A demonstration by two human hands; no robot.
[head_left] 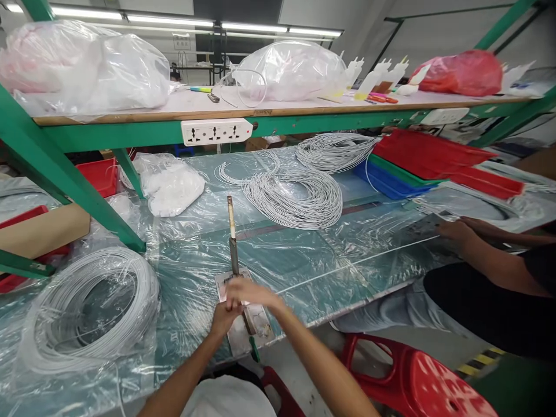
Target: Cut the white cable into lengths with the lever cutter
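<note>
My left hand [226, 317] is closed over a metal fixture plate [259, 318] at the table's front edge, its fingers bent. My right hand [249, 291] crosses just above it, fingers curled and slightly blurred. The two hands meet, and whatever lies between the fingers is too small to make out. Beyond them a lever [231, 229] with a pale, worn grip stands up from the fixture. A thin white wire [347, 266] stretches from beside my right wrist across the table towards a co-worker's hand [456, 231] on the right.
A bagged wire coil [145, 295] lies at left. Loose wire coils [299, 202] lie at the back, near blue trays [386, 182] and a red cloth [430, 153]. Overhead runs a green-framed shelf [147, 132] with a power strip [217, 132]. A red stool [434, 376] stands at right.
</note>
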